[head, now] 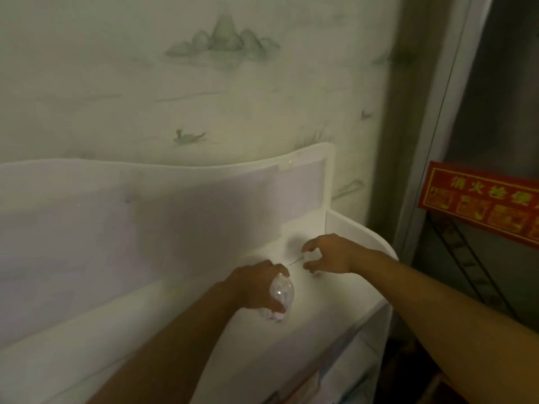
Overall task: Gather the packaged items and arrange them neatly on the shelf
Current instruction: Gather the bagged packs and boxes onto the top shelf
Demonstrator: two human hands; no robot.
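Packet clear, white-filled, clenched in left hand; right hand fingers spread, empty, above shelf.

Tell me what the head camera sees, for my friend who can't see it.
A person's left hand grips a small clear plastic packet of white pieces over a white shelf top. Their empty right hand hovers beside it, fingers curled open, before pale wallpaper painted with green mountains.
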